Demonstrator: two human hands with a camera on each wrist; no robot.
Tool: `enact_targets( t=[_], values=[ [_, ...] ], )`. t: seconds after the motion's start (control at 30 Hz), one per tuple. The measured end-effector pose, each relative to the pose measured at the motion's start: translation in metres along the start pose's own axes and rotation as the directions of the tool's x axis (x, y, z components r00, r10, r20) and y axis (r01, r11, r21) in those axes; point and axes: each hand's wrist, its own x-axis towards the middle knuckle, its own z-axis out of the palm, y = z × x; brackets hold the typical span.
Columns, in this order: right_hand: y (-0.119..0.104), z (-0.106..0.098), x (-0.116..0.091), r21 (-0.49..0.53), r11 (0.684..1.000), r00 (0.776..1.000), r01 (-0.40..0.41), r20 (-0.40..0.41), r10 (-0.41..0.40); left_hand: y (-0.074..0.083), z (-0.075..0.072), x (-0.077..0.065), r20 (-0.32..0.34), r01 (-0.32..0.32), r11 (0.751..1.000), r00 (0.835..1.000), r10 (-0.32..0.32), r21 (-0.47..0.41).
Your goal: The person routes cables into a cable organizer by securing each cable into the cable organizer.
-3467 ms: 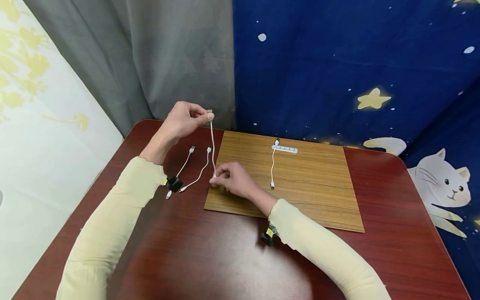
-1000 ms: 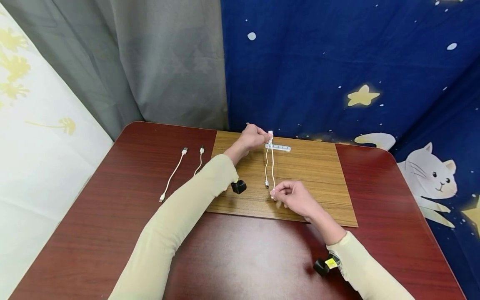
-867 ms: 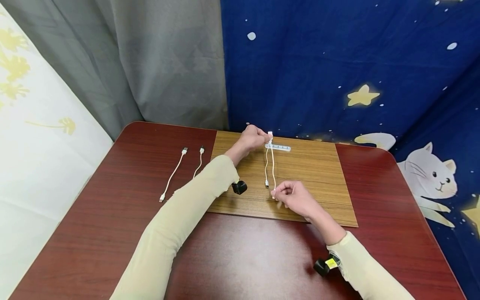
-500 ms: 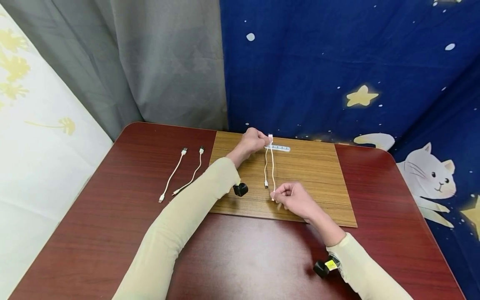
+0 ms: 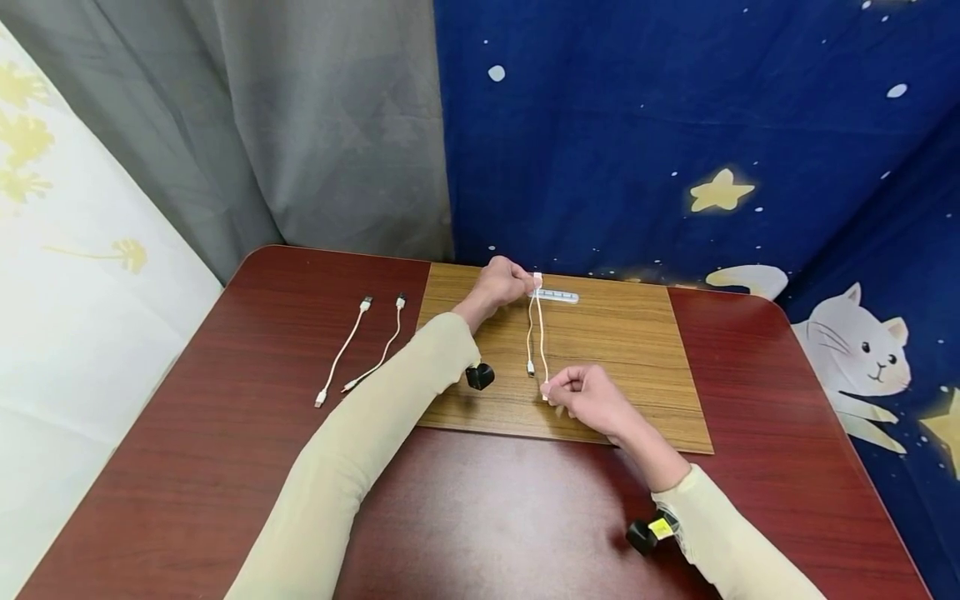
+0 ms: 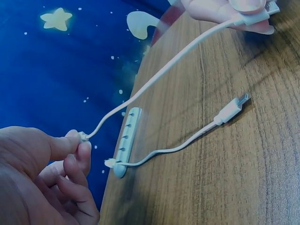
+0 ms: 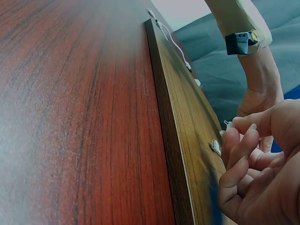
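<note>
A short white USB cable [image 6: 164,70] stretches between my two hands above the wooden board [image 5: 637,375]. With thumb and fingertips my left hand [image 5: 501,283] pinches its far end, close to the cable clip strip [image 6: 129,140]. My right hand [image 5: 596,400] pinches the near connector at the board's front part. The pale strip has several slots along it. A second white cable [image 6: 187,143] sits at one end of the strip and lies on the board, its metal plug pointing towards me. The held cable's far plug is mostly covered by my left fingers in the left wrist view.
Two more white cables, one farther left [image 5: 341,354] and one nearer the board [image 5: 386,350], lie on the red-brown table [image 5: 247,417]. My left sleeve [image 5: 382,417] crosses the board's left side. Curtains [image 5: 540,150] hang behind the table.
Both hands have carried the held cable rightwards from beside the board's left edge to the clip strip. Over the last second my left hand has sunk slightly towards the strip.
</note>
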Motion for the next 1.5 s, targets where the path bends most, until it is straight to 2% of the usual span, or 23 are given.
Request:
enact_targets(
  t=[0.4,0.7,1.03,1.3,1.5],
  values=[
    [0.000,0.002,0.004,0.004,1.000,1.000,-0.013,0.004,0.013,-0.002,0.004,0.001,0.010,-0.010,1.000,1.000,0.010,0.005],
    [-0.001,0.001,0.008,0.002,1.000,1.000,-0.006,0.004,0.006,0.002,0.009,0.002,-0.022,-0.006,0.997,1.000,0.008,0.076],
    [-0.003,-0.001,0.014,0.009,1.000,1.000,0.002,-0.009,-0.002,0.003,0.013,0.009,-0.045,-0.002,0.992,0.999,0.008,0.125],
    [0.000,-0.003,0.017,0.012,1.000,1.000,-0.008,-0.023,0.008,0.005,0.022,0.013,-0.077,0.031,0.976,0.997,-0.015,0.215],
    [0.003,-0.006,0.019,0.003,1.000,1.000,-0.010,-0.028,0.010,0.006,0.025,0.015,-0.084,0.027,0.977,0.996,-0.010,0.210]
  ],
)
